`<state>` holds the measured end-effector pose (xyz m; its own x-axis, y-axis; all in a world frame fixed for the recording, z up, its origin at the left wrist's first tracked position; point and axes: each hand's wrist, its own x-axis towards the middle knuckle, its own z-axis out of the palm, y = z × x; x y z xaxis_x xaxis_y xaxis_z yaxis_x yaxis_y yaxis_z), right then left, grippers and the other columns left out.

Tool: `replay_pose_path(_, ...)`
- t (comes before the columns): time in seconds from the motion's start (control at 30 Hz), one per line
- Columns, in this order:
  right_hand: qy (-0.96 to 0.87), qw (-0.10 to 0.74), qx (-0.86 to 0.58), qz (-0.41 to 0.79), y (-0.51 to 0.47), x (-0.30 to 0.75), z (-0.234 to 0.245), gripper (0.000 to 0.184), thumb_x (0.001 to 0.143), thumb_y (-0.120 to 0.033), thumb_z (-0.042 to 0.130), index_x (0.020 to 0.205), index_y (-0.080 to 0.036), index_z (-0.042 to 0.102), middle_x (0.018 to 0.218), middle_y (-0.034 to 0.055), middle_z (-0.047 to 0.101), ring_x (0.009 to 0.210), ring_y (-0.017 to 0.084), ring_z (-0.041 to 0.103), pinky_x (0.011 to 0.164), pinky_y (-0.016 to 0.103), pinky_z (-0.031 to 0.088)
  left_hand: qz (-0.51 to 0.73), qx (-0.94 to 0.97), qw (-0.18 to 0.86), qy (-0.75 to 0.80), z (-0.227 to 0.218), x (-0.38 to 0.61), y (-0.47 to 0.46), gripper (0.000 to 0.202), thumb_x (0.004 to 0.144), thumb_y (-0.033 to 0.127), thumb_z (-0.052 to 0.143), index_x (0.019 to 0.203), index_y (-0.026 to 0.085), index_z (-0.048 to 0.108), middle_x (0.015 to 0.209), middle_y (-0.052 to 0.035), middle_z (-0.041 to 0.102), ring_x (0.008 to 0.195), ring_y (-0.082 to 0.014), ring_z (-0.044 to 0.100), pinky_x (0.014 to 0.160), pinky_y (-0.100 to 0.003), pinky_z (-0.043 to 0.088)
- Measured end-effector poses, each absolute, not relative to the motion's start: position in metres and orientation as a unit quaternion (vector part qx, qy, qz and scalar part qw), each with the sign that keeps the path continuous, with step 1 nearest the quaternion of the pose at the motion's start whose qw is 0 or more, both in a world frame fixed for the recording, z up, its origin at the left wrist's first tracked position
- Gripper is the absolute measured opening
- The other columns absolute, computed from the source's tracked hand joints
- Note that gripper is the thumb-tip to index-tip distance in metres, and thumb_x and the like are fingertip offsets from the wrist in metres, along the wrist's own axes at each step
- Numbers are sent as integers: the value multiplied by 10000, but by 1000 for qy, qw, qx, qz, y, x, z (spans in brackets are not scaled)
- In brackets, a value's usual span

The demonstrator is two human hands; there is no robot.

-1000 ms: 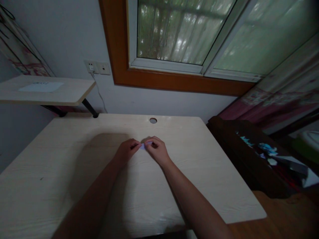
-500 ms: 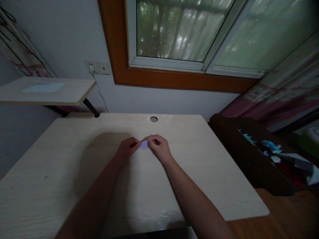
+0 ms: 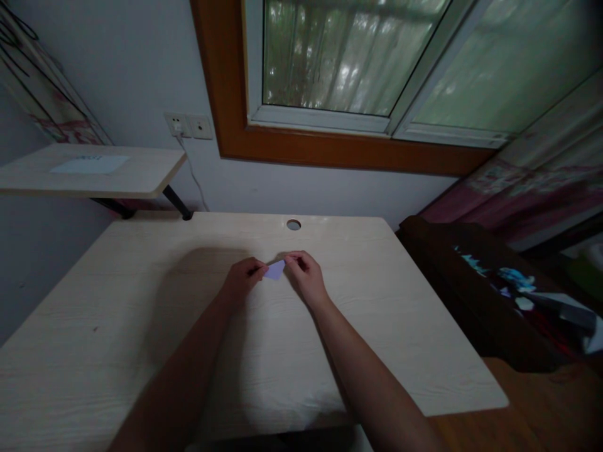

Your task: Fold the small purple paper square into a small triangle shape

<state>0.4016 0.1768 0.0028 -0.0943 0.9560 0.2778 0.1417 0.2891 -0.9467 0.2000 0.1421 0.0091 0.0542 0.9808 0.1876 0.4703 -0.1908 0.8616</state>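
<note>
A small piece of lilac paper [image 3: 274, 270] is stretched between my two hands, over the far middle of the pale wooden desk [image 3: 292, 358]. My left hand [image 3: 242, 278] pinches its left end between thumb and fingers. At the upper right corner, the fingertips of my right hand [image 3: 304, 270] are closed on the paper. The paper looks folded, with slanted edges, but its layers are too small to make out. My fingers hide both of its ends.
A raised shelf [image 3: 160, 171] on black legs stands at the back left, with a white sheet [image 3: 92, 164] on it. A round cable hole [image 3: 293, 225] lies near the desk's back edge. Right of the desk, a dark wooden piece of furniture [image 3: 443, 282] carries assorted items.
My right hand has shifted slightly right and up along the paper, so more of the lilac paper shows. My left hand keeps its pinch. The whole view has shifted a little.
</note>
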Motion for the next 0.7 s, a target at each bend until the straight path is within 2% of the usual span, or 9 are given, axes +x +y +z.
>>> replay_pose_path(0.27, -656, 475, -442, 386, 168, 403, 2, 242, 869, -432, 630, 871, -219, 743, 819, 28, 682, 758, 176, 600, 729, 294, 463, 351, 725, 259, 533, 13, 201, 141, 230, 896, 349, 550, 807, 199, 700, 749, -20, 660, 708, -158, 592, 677, -265, 419)
replay_pose_path(0.7, -602, 469, -469, 444, 152, 411, 0, 222, 832, -414, 652, 864, -215, 746, 876, 36, 736, 795, 197, 631, 766, 316, 481, 345, 716, 265, 545, 5, 200, 132, 224, 883, 326, 569, 768, 189, 703, 722, -21, 658, 680, -152, 588, 642, -256, 413)
